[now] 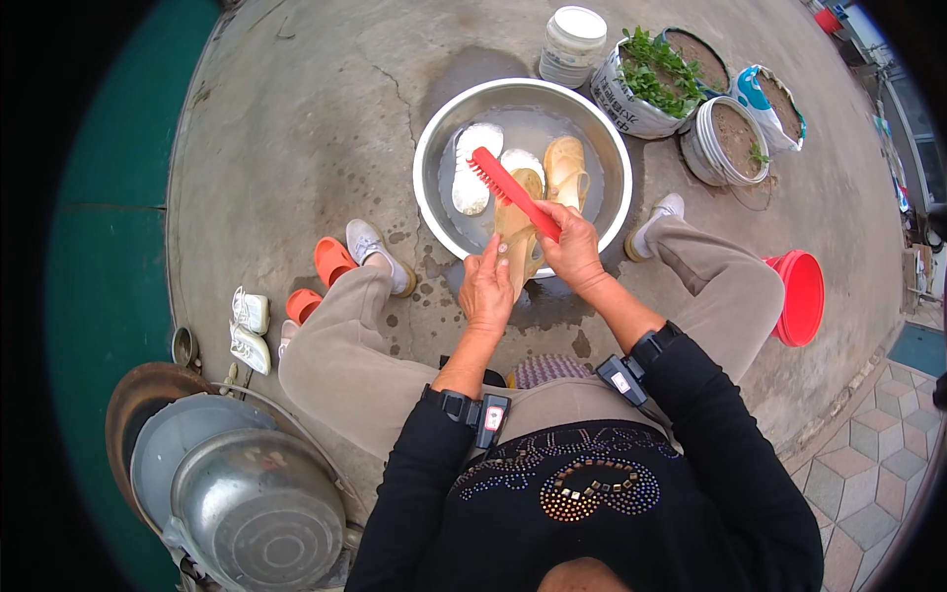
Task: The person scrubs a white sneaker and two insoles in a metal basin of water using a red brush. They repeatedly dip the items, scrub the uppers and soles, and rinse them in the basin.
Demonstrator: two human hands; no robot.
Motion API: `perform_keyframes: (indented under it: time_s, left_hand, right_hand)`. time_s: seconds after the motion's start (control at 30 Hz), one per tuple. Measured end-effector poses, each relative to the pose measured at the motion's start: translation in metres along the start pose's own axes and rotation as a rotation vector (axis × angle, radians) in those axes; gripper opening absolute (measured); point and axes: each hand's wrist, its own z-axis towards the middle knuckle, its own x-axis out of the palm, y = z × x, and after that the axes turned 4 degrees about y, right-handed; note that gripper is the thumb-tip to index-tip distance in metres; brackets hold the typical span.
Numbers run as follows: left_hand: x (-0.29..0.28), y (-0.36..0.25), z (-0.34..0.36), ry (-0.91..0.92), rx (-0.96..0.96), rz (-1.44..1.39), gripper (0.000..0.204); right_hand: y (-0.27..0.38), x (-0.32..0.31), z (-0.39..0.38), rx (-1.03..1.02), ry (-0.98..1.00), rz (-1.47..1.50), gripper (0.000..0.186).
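My right hand (574, 252) grips the handle of a red bristle brush (501, 180), its bristled head over the toe end of a tan sandal (514, 225). My left hand (485, 284) holds that sandal at its near end, above the front rim of a steel basin (424, 171) of cloudy water. A second tan sandal (564, 161) lies in the basin at the right. A white shoe-shaped piece (471, 187) lies at the left, and another white piece is partly hidden behind the held sandal.
Behind the basin are a white bucket (570, 54) and several planters (646, 104). A red bucket (804, 306) stands right of my leg. Orange clogs (332, 259) and white sneakers (251, 312) are at the left, stacked metal basins (256, 508) at the lower left.
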Motion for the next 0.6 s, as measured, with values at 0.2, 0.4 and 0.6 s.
perform_keyframes:
  time_s: [0.2, 0.4, 0.6]
  left_hand:
    - [-0.003, 0.005, 0.002, -0.036, 0.091, -0.03, 0.042]
    - [-0.005, 0.004, 0.005, -0.034, 0.119, 0.002, 0.041]
    - [-0.005, -0.001, 0.004, 0.008, 0.052, -0.054, 0.039]
  right_hand:
    - [-0.012, -0.012, 0.012, 0.113, 0.24, 0.211, 0.035]
    - [-0.013, -0.032, 0.02, 0.168, 0.517, 0.367, 0.042]
    - [0.0, -0.024, 0.01, 0.107, 0.324, 0.152, 0.042]
